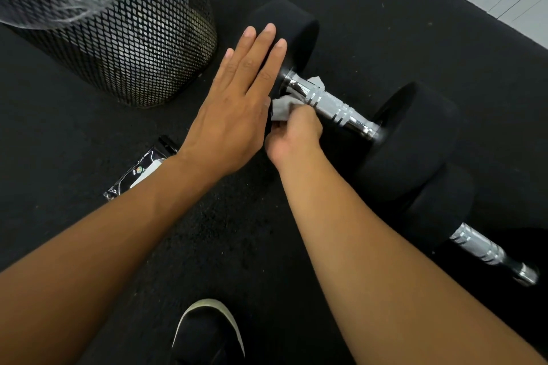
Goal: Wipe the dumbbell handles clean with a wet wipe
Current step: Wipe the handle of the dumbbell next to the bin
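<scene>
Chrome handle (329, 104) of the near dumbbell (409, 139), lying on the black floor mat (237, 231), has the wet wipe (284, 108) wrapped at its left end; right hand (293, 136) fingers are curled, gripping the wipe. Left hand (234, 104) lies flat, fingers straight, steadying the weight head (293, 27). Judged progress: first handle under way, second dumbbell handle (480, 246) remaining.
</scene>
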`<action>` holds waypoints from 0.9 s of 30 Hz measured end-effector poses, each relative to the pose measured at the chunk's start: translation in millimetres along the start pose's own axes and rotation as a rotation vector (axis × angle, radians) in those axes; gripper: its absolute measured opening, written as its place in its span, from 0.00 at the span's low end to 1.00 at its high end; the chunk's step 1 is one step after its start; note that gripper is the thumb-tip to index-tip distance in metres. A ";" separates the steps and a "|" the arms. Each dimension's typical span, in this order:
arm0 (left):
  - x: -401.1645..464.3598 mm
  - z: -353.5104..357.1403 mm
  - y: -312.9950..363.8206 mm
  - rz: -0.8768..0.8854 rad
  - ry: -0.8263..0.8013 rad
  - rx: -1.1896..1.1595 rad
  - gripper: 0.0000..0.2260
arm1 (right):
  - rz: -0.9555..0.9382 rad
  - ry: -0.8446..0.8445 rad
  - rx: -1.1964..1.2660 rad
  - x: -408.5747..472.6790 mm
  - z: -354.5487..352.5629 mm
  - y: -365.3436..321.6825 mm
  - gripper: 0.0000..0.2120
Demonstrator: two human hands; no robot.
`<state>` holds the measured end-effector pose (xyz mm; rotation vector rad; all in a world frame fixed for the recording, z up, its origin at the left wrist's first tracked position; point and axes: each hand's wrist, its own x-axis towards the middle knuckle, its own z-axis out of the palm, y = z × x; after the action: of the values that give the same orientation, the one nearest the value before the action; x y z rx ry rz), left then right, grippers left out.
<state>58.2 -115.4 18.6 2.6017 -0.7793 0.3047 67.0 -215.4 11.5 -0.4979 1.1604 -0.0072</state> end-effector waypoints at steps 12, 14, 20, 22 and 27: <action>-1.3 2.1 -4.0 -0.007 -0.005 -0.072 0.30 | -0.593 -0.163 -0.512 -64.3 -29.0 -22.1 0.24; -2.5 -0.5 -0.6 -0.017 0.001 -0.082 0.31 | -0.828 -0.052 -0.709 -58.5 -29.8 -36.8 0.24; -4.1 -2.9 1.8 -0.017 -0.017 -0.080 0.32 | -1.278 0.138 -0.972 -32.7 -7.2 -66.5 0.21; -4.1 -3.7 0.7 -0.018 -0.021 -0.081 0.32 | -1.291 0.106 -1.215 -22.5 0.5 -68.0 0.20; -3.6 -2.1 0.6 -0.014 -0.020 -0.085 0.32 | -0.968 -0.194 -1.738 -14.9 4.1 -67.4 0.12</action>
<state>54.7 -113.3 19.5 2.5333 -0.7637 0.2372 81.1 -270.1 51.4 -2.4777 0.3570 0.2246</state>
